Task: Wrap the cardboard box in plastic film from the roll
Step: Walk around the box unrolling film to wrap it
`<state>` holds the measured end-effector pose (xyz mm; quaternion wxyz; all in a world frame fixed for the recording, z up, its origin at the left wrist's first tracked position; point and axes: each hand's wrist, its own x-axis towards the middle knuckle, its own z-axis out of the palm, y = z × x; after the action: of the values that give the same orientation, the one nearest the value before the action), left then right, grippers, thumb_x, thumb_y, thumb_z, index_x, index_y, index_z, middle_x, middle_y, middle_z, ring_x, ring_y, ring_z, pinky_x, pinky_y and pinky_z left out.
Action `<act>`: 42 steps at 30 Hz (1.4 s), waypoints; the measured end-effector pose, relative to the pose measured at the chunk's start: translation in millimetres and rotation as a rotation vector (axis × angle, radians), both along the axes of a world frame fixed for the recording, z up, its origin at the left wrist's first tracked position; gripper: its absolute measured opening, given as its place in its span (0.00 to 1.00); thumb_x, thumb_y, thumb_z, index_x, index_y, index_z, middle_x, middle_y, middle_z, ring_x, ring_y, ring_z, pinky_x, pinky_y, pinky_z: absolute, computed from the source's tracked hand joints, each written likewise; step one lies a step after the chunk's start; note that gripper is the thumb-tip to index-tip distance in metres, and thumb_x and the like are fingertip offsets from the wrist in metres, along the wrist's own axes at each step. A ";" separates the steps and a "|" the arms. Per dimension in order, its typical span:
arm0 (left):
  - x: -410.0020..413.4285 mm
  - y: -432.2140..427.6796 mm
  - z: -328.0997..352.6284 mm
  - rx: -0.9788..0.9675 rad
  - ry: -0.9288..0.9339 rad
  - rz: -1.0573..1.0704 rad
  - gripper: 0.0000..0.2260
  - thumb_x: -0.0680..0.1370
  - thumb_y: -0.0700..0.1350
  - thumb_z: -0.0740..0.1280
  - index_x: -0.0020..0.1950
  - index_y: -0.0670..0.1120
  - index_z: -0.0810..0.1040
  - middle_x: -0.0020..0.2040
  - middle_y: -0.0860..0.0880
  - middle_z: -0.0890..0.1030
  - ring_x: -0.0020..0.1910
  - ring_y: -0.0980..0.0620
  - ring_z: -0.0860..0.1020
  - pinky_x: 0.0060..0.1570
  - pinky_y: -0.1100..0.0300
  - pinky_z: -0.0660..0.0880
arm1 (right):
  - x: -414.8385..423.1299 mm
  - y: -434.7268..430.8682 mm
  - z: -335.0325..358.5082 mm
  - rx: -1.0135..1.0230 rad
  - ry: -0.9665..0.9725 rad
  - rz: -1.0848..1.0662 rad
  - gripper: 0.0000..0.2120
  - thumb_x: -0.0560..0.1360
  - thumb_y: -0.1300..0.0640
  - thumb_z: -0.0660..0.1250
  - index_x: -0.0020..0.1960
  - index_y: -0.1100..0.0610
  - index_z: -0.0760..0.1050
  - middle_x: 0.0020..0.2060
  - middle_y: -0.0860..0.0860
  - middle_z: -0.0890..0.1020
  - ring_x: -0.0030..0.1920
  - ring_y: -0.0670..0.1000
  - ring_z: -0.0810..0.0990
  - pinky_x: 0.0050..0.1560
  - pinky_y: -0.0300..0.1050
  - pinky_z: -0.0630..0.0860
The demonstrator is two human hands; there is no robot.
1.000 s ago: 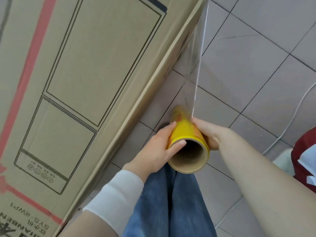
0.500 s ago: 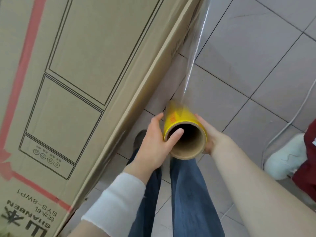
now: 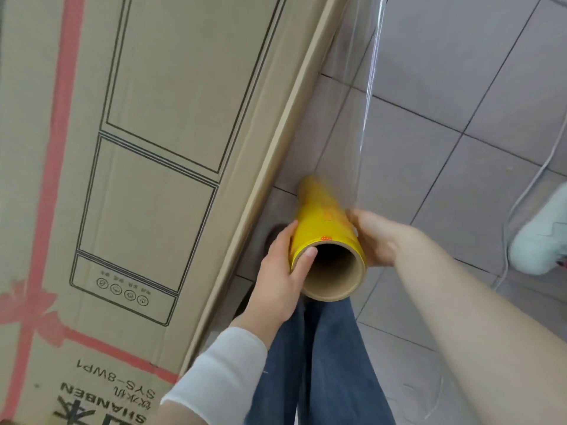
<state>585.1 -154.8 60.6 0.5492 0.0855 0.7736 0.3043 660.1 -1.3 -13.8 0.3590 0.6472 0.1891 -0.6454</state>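
Observation:
A tall cardboard box [image 3: 147,185] with a printed appliance outline and red ribbon print fills the left of the view. The yellow film roll [image 3: 322,228] with a brown cardboard core is held upright beside the box's right edge. My left hand [image 3: 279,277] grips the roll from the left, thumb on the core's rim. My right hand [image 3: 374,237] holds its right side. A sheet of clear plastic film [image 3: 359,96] stretches from the roll up toward the box's far corner.
Grey floor tiles [image 3: 460,87] lie to the right of the box. A white cable [image 3: 534,185] trails across them. Another person's white shoe [image 3: 540,237] stands at the right edge. My jeans-clad legs [image 3: 325,363] are below the roll.
The roll and both hands have shifted slightly right, away from the box edge, with more film stretched out. The white shoe at the right has moved up in the view.

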 end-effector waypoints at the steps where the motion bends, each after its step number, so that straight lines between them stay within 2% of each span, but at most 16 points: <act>1: 5.8 -6.4 3.0 0.003 0.013 0.089 0.26 0.73 0.61 0.57 0.70 0.55 0.63 0.59 0.61 0.73 0.58 0.69 0.71 0.55 0.77 0.65 | 4.7 -3.3 1.1 0.002 -0.002 -0.029 0.27 0.79 0.38 0.53 0.71 0.53 0.63 0.53 0.62 0.80 0.46 0.59 0.82 0.45 0.55 0.80; 4: 31.9 -19.8 8.5 -0.041 0.044 0.290 0.26 0.73 0.63 0.53 0.68 0.53 0.67 0.55 0.65 0.74 0.54 0.75 0.71 0.48 0.82 0.65 | 17.4 -18.8 5.0 -0.008 0.051 -0.163 0.27 0.77 0.37 0.58 0.70 0.51 0.65 0.50 0.60 0.82 0.44 0.58 0.84 0.41 0.52 0.80; 8: 48.7 -20.5 12.1 -0.149 -0.008 0.321 0.21 0.78 0.60 0.51 0.66 0.53 0.67 0.52 0.65 0.73 0.52 0.72 0.71 0.45 0.81 0.64 | 19.2 -40.4 6.0 0.024 0.127 -0.309 0.26 0.78 0.36 0.53 0.55 0.56 0.76 0.31 0.55 0.84 0.29 0.51 0.84 0.26 0.40 0.78; 11: 28.8 -19.2 6.8 -0.165 0.063 0.179 0.23 0.77 0.59 0.58 0.69 0.51 0.65 0.56 0.61 0.73 0.62 0.59 0.71 0.53 0.68 0.64 | 22.4 -42.9 -3.8 0.000 0.109 -0.294 0.29 0.77 0.34 0.53 0.59 0.57 0.76 0.33 0.56 0.85 0.31 0.53 0.84 0.29 0.41 0.78; 14: 1.5 -13.3 6.8 0.019 0.000 0.008 0.37 0.71 0.58 0.65 0.76 0.52 0.52 0.70 0.64 0.57 0.70 0.68 0.53 0.64 0.73 0.55 | 24.7 -48.6 -0.1 -0.039 0.060 -0.139 0.31 0.75 0.34 0.56 0.60 0.59 0.76 0.41 0.58 0.84 0.38 0.56 0.83 0.35 0.43 0.79; 16: -6.9 -10.2 6.5 0.054 -0.050 -0.257 0.36 0.72 0.56 0.66 0.76 0.52 0.52 0.74 0.60 0.53 0.73 0.65 0.49 0.68 0.71 0.51 | 29.1 -57.9 1.4 -0.063 0.037 -0.049 0.35 0.72 0.31 0.59 0.62 0.59 0.76 0.47 0.60 0.84 0.44 0.58 0.84 0.41 0.48 0.81; 18: -8.1 -12.4 5.8 0.009 -0.083 -0.428 0.31 0.75 0.55 0.64 0.75 0.52 0.57 0.76 0.53 0.57 0.75 0.57 0.53 0.72 0.63 0.52 | 36.7 -68.6 -0.7 -0.083 0.025 0.006 0.37 0.70 0.29 0.61 0.63 0.59 0.76 0.50 0.61 0.84 0.47 0.59 0.84 0.45 0.52 0.81; 21: 2.1 -28.2 3.5 -0.022 -0.035 -0.574 0.29 0.76 0.56 0.61 0.75 0.51 0.56 0.76 0.52 0.58 0.74 0.56 0.55 0.71 0.63 0.52 | 40.3 -75.5 -0.7 -0.070 0.044 -0.027 0.28 0.75 0.35 0.58 0.57 0.59 0.76 0.39 0.59 0.84 0.33 0.55 0.84 0.31 0.43 0.80; 22: 6.4 -35.3 2.9 -0.016 0.000 -0.581 0.29 0.77 0.56 0.60 0.75 0.51 0.56 0.76 0.52 0.58 0.74 0.56 0.55 0.70 0.64 0.51 | 43.6 -76.7 -1.7 -0.044 0.052 -0.025 0.25 0.77 0.37 0.58 0.57 0.58 0.75 0.41 0.60 0.84 0.33 0.54 0.83 0.31 0.43 0.79; 26: 21.6 -64.9 -2.3 -0.025 0.066 -0.279 0.26 0.78 0.59 0.55 0.74 0.52 0.58 0.73 0.52 0.65 0.69 0.56 0.64 0.66 0.67 0.60 | 61.1 -88.1 -4.0 0.024 0.076 -0.101 0.25 0.78 0.40 0.58 0.66 0.56 0.72 0.58 0.62 0.79 0.49 0.56 0.79 0.47 0.49 0.76; 30: 44.0 -90.6 4.2 -0.029 0.075 -0.039 0.27 0.75 0.61 0.53 0.73 0.53 0.61 0.65 0.58 0.70 0.56 0.74 0.68 0.51 0.85 0.59 | 64.2 -114.7 2.6 -0.042 0.116 -0.285 0.27 0.75 0.35 0.57 0.53 0.58 0.77 0.35 0.56 0.84 0.34 0.53 0.83 0.37 0.44 0.76; 32: 53.3 -103.0 10.1 -0.056 0.055 -0.001 0.27 0.74 0.60 0.51 0.72 0.55 0.61 0.65 0.60 0.69 0.55 0.78 0.66 0.51 0.85 0.59 | 62.0 -124.2 1.2 -0.020 0.157 -0.314 0.27 0.75 0.35 0.58 0.56 0.57 0.77 0.36 0.56 0.84 0.33 0.52 0.83 0.36 0.42 0.78; 34: 54.6 -115.6 12.5 -0.064 0.064 -0.028 0.30 0.73 0.64 0.53 0.73 0.54 0.60 0.68 0.57 0.69 0.61 0.71 0.67 0.61 0.77 0.63 | 59.9 -127.7 1.8 -0.020 0.170 -0.252 0.28 0.74 0.34 0.59 0.59 0.56 0.77 0.40 0.57 0.85 0.36 0.53 0.84 0.35 0.42 0.79; 36: 48.7 -122.3 11.4 -0.054 0.107 -0.105 0.37 0.70 0.68 0.56 0.74 0.52 0.57 0.72 0.53 0.65 0.71 0.60 0.62 0.70 0.61 0.62 | 58.0 -127.8 1.2 -0.027 0.164 -0.177 0.26 0.75 0.35 0.58 0.56 0.57 0.77 0.36 0.56 0.84 0.31 0.52 0.84 0.28 0.39 0.78; 39: 35.5 -117.1 7.4 -0.023 0.078 -0.267 0.41 0.71 0.66 0.62 0.76 0.52 0.47 0.78 0.53 0.47 0.75 0.59 0.47 0.70 0.65 0.49 | 54.1 -138.9 2.8 -0.056 0.124 -0.052 0.30 0.73 0.34 0.60 0.57 0.59 0.77 0.37 0.57 0.84 0.31 0.54 0.83 0.29 0.40 0.78; 42: 28.2 -117.1 3.8 -0.027 0.017 -0.365 0.33 0.75 0.57 0.63 0.76 0.53 0.54 0.76 0.51 0.58 0.73 0.54 0.59 0.68 0.64 0.57 | 55.8 -154.7 -2.0 -0.030 0.090 0.003 0.33 0.70 0.31 0.63 0.58 0.59 0.78 0.41 0.59 0.85 0.38 0.56 0.85 0.39 0.47 0.81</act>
<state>613.3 -272.0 64.4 0.5898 0.2198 0.7538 0.1886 715.9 -156.1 -15.8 0.3606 0.6117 0.1966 -0.6761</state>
